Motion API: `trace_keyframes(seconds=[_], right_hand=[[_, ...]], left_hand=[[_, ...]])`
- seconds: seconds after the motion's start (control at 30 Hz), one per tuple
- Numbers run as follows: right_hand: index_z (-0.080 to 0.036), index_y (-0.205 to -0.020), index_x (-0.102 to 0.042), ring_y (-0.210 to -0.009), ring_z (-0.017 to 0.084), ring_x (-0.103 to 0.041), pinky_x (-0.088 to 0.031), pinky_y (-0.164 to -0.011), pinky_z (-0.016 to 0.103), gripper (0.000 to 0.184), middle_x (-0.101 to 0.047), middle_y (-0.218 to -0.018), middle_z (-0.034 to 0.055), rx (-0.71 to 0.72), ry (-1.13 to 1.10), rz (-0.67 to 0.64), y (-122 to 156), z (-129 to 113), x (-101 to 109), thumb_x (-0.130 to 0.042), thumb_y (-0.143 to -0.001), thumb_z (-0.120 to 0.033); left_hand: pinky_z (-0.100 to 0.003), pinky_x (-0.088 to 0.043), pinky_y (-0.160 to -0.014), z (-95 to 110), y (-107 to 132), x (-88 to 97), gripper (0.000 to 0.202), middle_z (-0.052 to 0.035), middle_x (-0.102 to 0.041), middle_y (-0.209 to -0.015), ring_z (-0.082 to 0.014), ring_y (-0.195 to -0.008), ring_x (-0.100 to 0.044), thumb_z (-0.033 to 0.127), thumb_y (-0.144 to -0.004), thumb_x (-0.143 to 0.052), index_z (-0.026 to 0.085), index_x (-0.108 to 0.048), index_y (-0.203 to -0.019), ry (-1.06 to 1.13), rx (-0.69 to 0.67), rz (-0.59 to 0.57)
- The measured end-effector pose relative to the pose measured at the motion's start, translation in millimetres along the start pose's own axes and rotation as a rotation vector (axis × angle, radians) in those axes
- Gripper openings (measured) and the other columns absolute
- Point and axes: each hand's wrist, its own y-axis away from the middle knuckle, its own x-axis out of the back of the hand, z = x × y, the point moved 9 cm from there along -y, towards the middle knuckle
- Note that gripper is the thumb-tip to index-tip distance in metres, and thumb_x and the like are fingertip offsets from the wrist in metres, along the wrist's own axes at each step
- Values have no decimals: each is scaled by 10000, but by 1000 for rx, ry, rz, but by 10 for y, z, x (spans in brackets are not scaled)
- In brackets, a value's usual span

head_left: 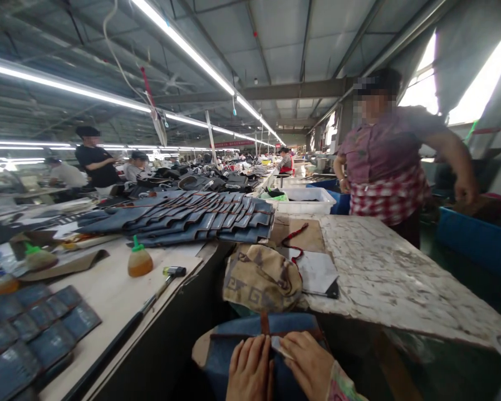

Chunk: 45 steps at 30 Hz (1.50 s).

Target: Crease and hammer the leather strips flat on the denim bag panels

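My left hand (250,370) lies flat on a dark blue leather piece (229,348) with a brown strip, low in the middle of the view, fingers stretched forward. Beside it my right hand (311,365) presses on the same piece, thumb and forefinger pinched on a small light sliver (280,348) that I cannot name. The two hands almost touch. The piece rests in front of me below the table's edge.
A patterned tan cloth (262,278) lies just beyond the piece. Rows of blue leather pieces (192,217) cover the long table; a glue bottle (140,260) and a lighter (174,271) stand left. A person in a checked apron (386,161) stands by the worn white tabletop (392,273).
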Motion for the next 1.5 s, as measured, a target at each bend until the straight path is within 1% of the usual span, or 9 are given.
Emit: trace_keyframes(seconds=[0.13, 0.27, 0.33, 0.43, 0.6, 0.73, 1.07, 1.33, 1.5], right_hand=[[-188, -1071, -533, -913, 173, -491, -432, -823, 285, 300, -552, -1004, 55, -25, -19, -24, -40, -6, 26, -399, -806, -151], [-188, -1077, -530, -907, 172, -491, -432, -813, 285, 320, -552, -1001, 58, -31, 5, -34, -22, 26, 33, -392, -797, -117], [-184, -1075, -531, -899, 179, -490, -432, -807, 295, 345, -552, -998, 64, -31, 29, -50, -5, 45, 37, -380, -780, -87], [-181, -1082, -531, -900, 191, -484, -430, -804, 317, 353, -551, -994, 71, -41, 50, -80, 14, 73, 59, -362, -785, -92], [-153, -1082, -536, -914, 193, -471, -416, -821, 338, 295, -547, -985, 78, -62, -7, -117, 15, 110, 116, -369, -840, -171], [-162, -1074, -542, -909, 182, -472, -397, -840, 329, 278, -548, -985, 70, -61, -51, -128, -7, 133, 145, -376, -853, -194], [-161, -1063, -574, -882, 168, -493, -395, -830, 300, 279, -560, -931, 68, -33, -112, -200, -181, 134, 19, -397, -851, -199], [-178, -1047, -593, -839, 158, -512, -394, -797, 282, 275, -552, -857, 58, 18, -65, -322, -317, 99, -48, -405, -850, -222], [-195, -1010, -609, -820, 165, -511, -401, -751, 274, 246, -556, -862, 47, 34, 13, -387, -367, 27, -65, -446, -826, -215]], left_hand=[[-297, -345, -787, -21, 24, -41, 284, -10, -625, -986, -169, -891, -525, 234, -860, -358, 207, -573, -1044, 9, 60, -89], [-296, -389, -744, -57, -6, -316, 289, -16, -588, -990, -186, -865, -512, 143, -787, -443, 213, -551, -1046, 107, 167, -438], [-313, -402, -761, -19, -50, -412, 350, -33, -564, -997, -201, -886, -496, 91, -766, -446, 186, -513, -1097, 129, 161, -590], [-345, -396, -825, 64, -163, -405, 356, -56, -535, -1005, -211, -930, -467, 54, -771, -412, 140, -483, -1109, 181, 81, -666], [-320, -416, -817, -94, -227, -270, 259, -37, -513, -921, -172, -881, -476, 54, -810, -345, 172, -523, -957, 303, 203, -668], [-331, -429, -823, -192, -163, -191, 317, -57, -504, -1010, -181, -939, -473, 66, -817, -349, 170, -490, -1082, 299, 240, -607], [-364, -404, -867, -138, 94, -177, 432, -87, -475, -1159, -216, -1031, -444, 100, -819, -385, 165, -392, -1246, 200, 145, -597], [-331, -427, -812, -243, -84, -214, 226, -45, -531, -948, -167, -887, -490, 144, -857, -370, 186, -536, -1005, 362, 344, -568], [-328, -419, -818, -226, -135, -239, 225, -39, -530, -991, -172, -911, -475, 125, -847, -371, 193, -542, -975, 428, 287, -632]])
